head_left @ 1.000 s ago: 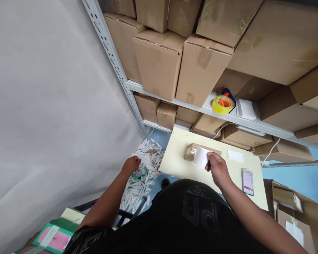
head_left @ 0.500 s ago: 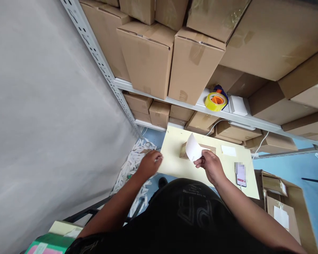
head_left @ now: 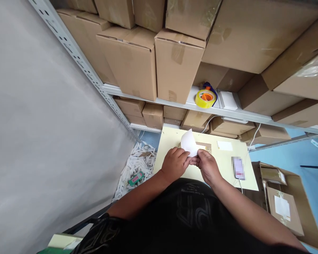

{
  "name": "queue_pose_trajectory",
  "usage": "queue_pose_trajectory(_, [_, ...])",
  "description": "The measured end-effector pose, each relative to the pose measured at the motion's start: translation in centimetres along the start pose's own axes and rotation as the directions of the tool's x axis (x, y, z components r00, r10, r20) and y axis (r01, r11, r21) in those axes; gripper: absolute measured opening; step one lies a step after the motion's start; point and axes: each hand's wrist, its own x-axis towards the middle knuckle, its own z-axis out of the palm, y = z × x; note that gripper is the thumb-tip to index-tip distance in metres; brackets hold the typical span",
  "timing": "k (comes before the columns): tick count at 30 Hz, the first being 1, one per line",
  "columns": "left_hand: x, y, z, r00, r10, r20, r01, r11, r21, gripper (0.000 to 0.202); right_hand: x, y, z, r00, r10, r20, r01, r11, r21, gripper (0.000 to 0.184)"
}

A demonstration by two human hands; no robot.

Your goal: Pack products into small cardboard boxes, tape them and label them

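Both hands meet over the pale yellow table (head_left: 172, 137). My left hand (head_left: 174, 163) and my right hand (head_left: 207, 166) pinch the lower edge of a white label sheet (head_left: 189, 142), which curls upward between them. Behind the sheet a small brown taped parcel (head_left: 204, 146) lies on the table, mostly hidden by it. Another white label (head_left: 224, 145) lies flat to the right, and a phone (head_left: 237, 168) on a cable rests near the table's right edge.
Metal shelving (head_left: 228, 113) packed with cardboard boxes stands behind the table, with a yellow tape roll (head_left: 205, 98) on it. Several white backing strips (head_left: 134, 165) and a green-pink item (head_left: 135, 178) litter the floor at left. Open cartons (head_left: 283, 204) stand at right. A grey wall fills the left.
My left hand came up from the floor litter to the table and joined the right on the white label sheet. The sheet rose off the parcel and now curls upright.
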Motion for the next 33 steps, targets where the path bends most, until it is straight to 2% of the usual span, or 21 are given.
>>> queue_pose_trajectory(7, [0.5, 0.6, 0.9, 0.995, 0.082, 0.048, -0.086, 0.992, 0.089, 0.021, 0.4, 0.2, -0.9, 0.998, 0.040, -0.043, -0.036, 0.995, 0.094, 0.037])
queue_pose_trajectory(15, [0.9, -0.2, 2.0, 0.988, 0.127, 0.090, -0.133, 0.989, 0.060, 0.022, 1.2, 0.8, -1.4, 0.995, 0.086, -0.055, -0.077, 0.985, 0.153, 0.030])
queue_pose_trajectory(22, [1.5, 0.1, 3.0, 0.975, 0.148, 0.167, -0.182, 0.959, 0.216, 0.021, 2.0, 2.0, -1.7, 0.992, 0.097, -0.084, -0.080, 0.980, 0.184, 0.028])
queue_pose_trajectory(28, [1.3, -0.1, 3.9, 0.972, 0.155, 0.176, -0.193, 0.955, 0.227, 0.018, 2.3, 2.1, -1.6, 0.989, 0.109, -0.098, -0.092, 0.982, 0.167, 0.028])
queue_pose_trajectory(31, [1.6, -0.8, 3.6, 0.967, 0.161, 0.199, -0.204, 0.955, 0.217, 0.019, 2.5, 1.8, -1.8, 0.994, 0.102, -0.050, -0.095, 0.987, 0.126, 0.030])
queue_pose_trajectory(33, [2.0, -1.5, 3.1, 0.953, 0.211, 0.218, -0.255, 0.946, 0.202, 0.020, 2.8, 1.7, -2.1, 0.996, 0.067, -0.051, -0.063, 0.995, 0.077, 0.035])
